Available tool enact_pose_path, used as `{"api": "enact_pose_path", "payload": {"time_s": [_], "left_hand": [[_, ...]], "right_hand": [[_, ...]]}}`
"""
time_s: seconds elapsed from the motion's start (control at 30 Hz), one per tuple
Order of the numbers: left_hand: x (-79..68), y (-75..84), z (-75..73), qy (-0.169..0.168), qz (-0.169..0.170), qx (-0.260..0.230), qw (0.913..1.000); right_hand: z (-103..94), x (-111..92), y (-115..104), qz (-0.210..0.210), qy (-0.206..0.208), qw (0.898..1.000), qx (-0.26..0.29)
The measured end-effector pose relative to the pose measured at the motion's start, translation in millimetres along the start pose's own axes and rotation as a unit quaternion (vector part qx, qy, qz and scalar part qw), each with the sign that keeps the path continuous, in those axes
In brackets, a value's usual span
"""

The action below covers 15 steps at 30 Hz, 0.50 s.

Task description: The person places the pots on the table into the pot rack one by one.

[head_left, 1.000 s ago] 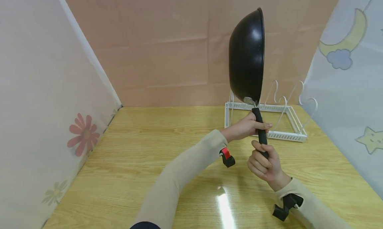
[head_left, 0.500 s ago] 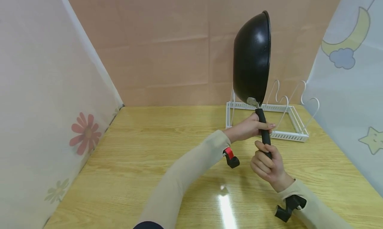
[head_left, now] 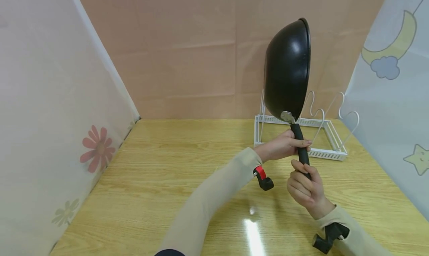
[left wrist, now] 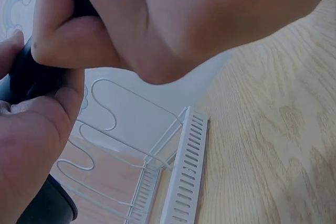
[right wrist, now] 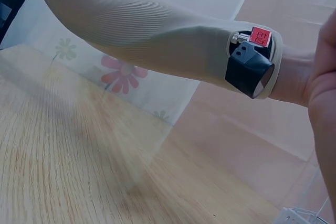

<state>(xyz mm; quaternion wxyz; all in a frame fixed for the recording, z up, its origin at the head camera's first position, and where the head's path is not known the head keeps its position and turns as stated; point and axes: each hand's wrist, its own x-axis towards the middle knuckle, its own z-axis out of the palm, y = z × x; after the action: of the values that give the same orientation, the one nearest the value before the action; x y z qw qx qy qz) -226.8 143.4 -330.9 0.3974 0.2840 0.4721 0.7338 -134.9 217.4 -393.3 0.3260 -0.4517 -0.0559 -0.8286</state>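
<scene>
A black wok [head_left: 286,68] is held up on its side, its rounded bottom facing left and its handle [head_left: 300,144] pointing down. My left hand [head_left: 283,144] grips the upper part of the handle, with the thumb laid across it. Lower down, my right hand [head_left: 306,189] has its fingers curled round the handle's end. Behind the wok, a white wire rack [head_left: 326,154] stands on the table, partly hidden by the pan and the left hand. In the left wrist view, both hands close round the dark handle, and the rack [left wrist: 184,177] shows beyond them.
The wooden table [head_left: 167,166] runs back to a pinkish-brown backdrop [head_left: 184,62]. Patterned white panels [head_left: 40,99] border it on the left and right. Curved wire dividers [head_left: 352,118] rise from the rack near the right panel.
The wok has shifted slightly right and down in the head view, tilting a little more, with both hands moving along. Both grips look the same.
</scene>
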Motion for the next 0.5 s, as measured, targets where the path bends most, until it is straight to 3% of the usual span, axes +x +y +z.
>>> {"api": "enact_pose_path", "payload": {"time_s": [0.27, 0.5], "left_hand": [[1.6, -3.6, 1.6, -0.005, -0.014, -0.013, 0.9998], [4.3, -12.8, -1.3, 0.021, -0.033, -0.037, 0.9985]], "right_hand": [[1.9, -1, 2, 0.005, -0.009, 0.999, 0.034], [-1.3, -5, 6, -0.001, -0.007, 0.997, 0.081]]}}
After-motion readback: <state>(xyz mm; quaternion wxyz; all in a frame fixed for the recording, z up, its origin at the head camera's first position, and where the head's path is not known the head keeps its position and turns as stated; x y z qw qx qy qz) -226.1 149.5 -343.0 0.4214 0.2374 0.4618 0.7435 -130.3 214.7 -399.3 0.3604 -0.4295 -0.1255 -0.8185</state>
